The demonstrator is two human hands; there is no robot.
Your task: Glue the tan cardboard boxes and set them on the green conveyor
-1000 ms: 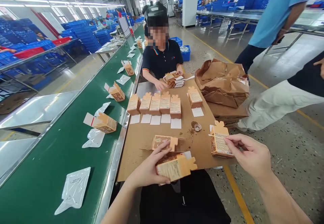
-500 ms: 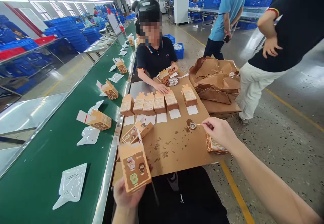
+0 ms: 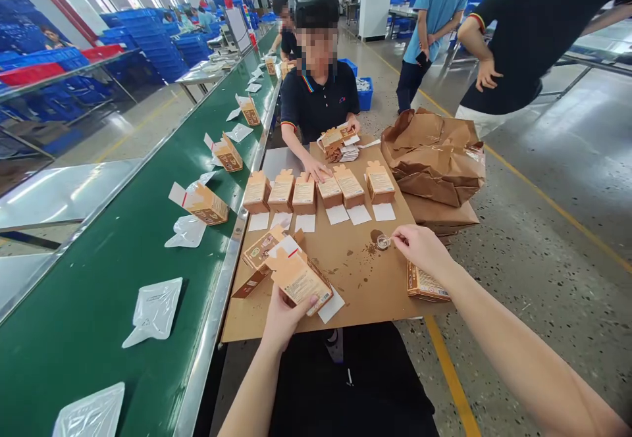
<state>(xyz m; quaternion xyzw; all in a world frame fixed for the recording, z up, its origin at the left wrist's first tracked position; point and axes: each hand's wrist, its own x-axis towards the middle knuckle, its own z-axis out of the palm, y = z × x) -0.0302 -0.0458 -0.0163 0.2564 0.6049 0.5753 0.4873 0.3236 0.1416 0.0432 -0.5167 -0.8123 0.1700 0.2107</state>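
My left hand (image 3: 286, 315) is closed round a small brown printed carton (image 3: 302, 280), its top flaps up and a white flap sticking out near the cardboard. Fingers pinched, my right hand (image 3: 422, 249) holds a thin stick (image 3: 394, 238) whose far end is at a small round clear dish (image 3: 382, 243). What is on the stick's tip is too small to tell. Beside my left hand two more cartons (image 3: 264, 249) lie on the cardboard sheet (image 3: 355, 299). Partly under my right wrist lies another carton (image 3: 419, 282).
A row of several open cartons (image 3: 303, 193) stands across the board, with a co-worker's hand (image 3: 318, 170) on one. To the left, the green conveyor (image 3: 148, 374) carries silver pouches (image 3: 154, 308) and open cartons. Crumpled brown paper (image 3: 432, 157) sits at right.
My left hand has moved the carton up and right onto the board, turning its text side up. My right hand stays by the dish. Items on the conveyor have shifted toward me in view.
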